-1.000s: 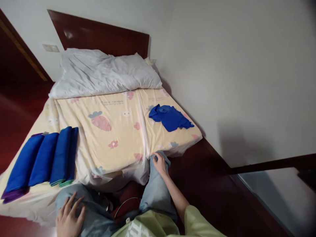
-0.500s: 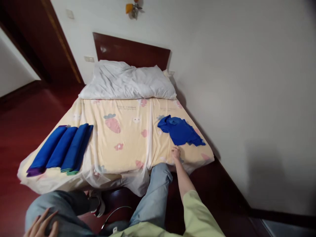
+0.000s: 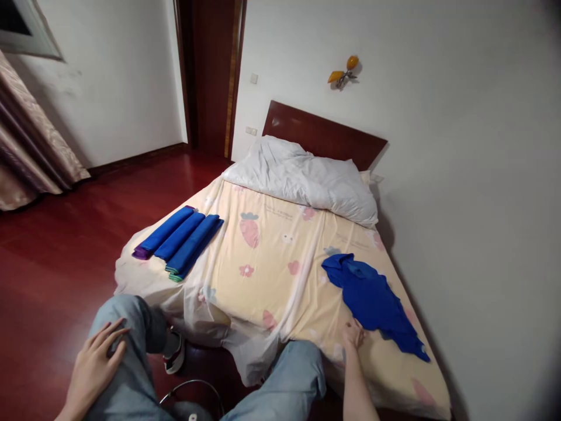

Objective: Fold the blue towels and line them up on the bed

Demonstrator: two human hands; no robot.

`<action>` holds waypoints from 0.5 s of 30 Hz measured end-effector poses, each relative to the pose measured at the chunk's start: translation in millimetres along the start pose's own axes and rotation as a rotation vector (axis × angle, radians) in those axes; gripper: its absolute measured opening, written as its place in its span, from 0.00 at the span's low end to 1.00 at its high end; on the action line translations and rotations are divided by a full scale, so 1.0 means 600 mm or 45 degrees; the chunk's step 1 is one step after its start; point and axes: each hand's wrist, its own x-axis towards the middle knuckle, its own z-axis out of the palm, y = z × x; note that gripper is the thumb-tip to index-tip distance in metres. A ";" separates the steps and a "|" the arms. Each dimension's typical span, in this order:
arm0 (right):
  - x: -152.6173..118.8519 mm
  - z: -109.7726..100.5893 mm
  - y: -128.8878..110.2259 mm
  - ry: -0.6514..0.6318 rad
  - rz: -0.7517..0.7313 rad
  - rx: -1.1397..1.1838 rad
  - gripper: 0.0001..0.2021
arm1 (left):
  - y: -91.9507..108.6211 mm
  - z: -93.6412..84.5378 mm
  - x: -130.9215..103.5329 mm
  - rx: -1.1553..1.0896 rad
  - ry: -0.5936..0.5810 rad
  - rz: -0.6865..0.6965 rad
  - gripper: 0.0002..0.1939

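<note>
My left hand (image 3: 97, 359) lies on my left knee, fingers spread and holding nothing. My right hand (image 3: 353, 334) is closed in a loose fist on the bed, with nothing visible in it. Just beyond its knuckles, a crumpled blue garment, seemingly a shirt (image 3: 372, 295), is spread on the right side of the bed. Whether the knuckles touch its edge I cannot tell. On the left side, several blue cloth bundles (image 3: 179, 235) lie side by side, folded long and narrow; purple and green trim shows at their near ends.
The bed (image 3: 267, 286) has a cream sheet with strawberry prints under a thin, translucent cover. A white quilt (image 3: 302, 175) is heaped by the dark wooden headboard (image 3: 324, 135). A wall is close on the right. A curtain (image 3: 35, 140) hangs at left; a cable (image 3: 197, 383) loops between my legs.
My view has swung left, so the bed appears farther right and the curtain has come into sight. Both hands stay where they were, on the knee and beside the blue garment.
</note>
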 end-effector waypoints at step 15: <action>-0.058 -0.024 -0.388 0.338 -0.020 0.842 0.21 | 0.109 0.078 0.046 -0.474 -0.250 0.223 0.21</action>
